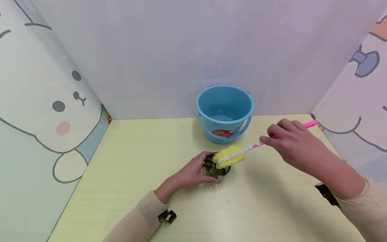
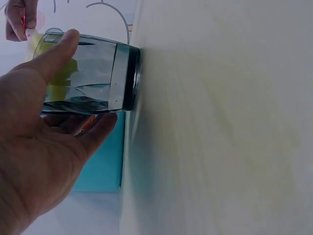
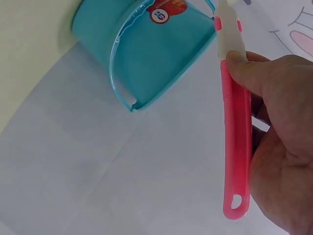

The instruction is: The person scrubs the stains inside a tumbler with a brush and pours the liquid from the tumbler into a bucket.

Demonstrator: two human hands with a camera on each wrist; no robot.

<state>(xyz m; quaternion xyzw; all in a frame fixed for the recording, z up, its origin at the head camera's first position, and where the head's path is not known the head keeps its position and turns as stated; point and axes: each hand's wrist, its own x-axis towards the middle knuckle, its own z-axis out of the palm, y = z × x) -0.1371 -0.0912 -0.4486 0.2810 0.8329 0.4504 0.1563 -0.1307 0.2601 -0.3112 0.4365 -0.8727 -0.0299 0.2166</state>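
Observation:
A dark, see-through glass (image 2: 93, 73) stands upright on the table, and my left hand (image 1: 193, 171) grips it round the side, thumb and fingers on opposite sides in the left wrist view. My right hand (image 1: 294, 144) holds the pink handle (image 3: 237, 142) of a brush above the table to the right. The brush's yellow sponge head (image 1: 232, 156) slants down to the left, its tip in the mouth of the glass. Through the glass wall, yellow shows inside in the left wrist view.
Behind the glass a blue bucket (image 1: 223, 131) with a handle and a red label stands near the back wall. The pale wooden table (image 1: 136, 144) is bounded by a plain back wall (image 1: 151, 60) and side walls with cartoon drawings.

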